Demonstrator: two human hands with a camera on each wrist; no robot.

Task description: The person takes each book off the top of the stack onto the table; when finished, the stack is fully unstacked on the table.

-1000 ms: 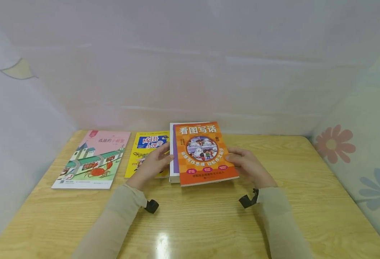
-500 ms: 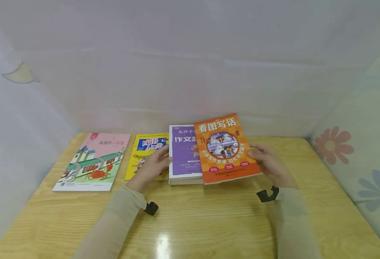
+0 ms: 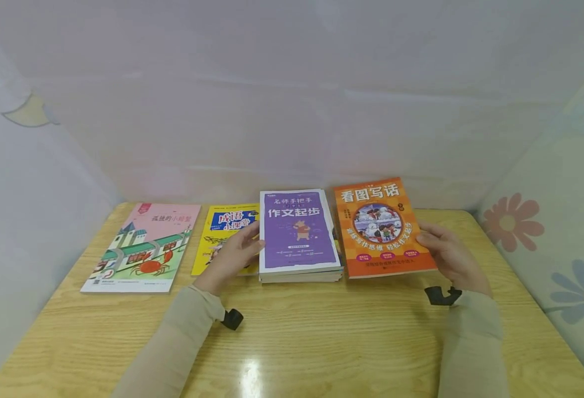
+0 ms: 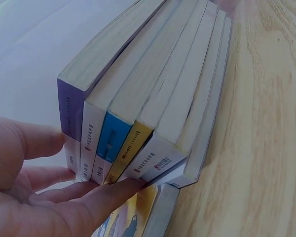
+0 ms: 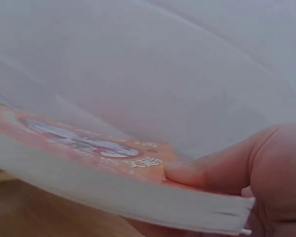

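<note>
My right hand [image 3: 453,257] pinches the right edge of an orange book [image 3: 421,257], thumb on the cover and fingers underneath. In the right wrist view the orange book [image 5: 113,190] is tilted and raised over the wood, its page edge facing the camera. My left hand [image 3: 229,257] touches the left side of a stack topped by a purple book [image 3: 299,232]. In the left wrist view, the fingers and thumb of the left hand [image 4: 44,192] lie along the spines of several stacked books [image 4: 123,143]. The fingers look fairly straight.
Left of the stack, a yellow book [image 3: 207,243] lies flat, partly covered by the left hand. Farther left lies a pink book [image 3: 142,249] with a red crab. All rest on a wooden table [image 3: 292,331]. A pale cloth wall [image 3: 292,110] stands behind.
The right hand has carried the orange book rightward off the stack, uncovering the purple book. The left hand has stayed at the stack's left side.
</note>
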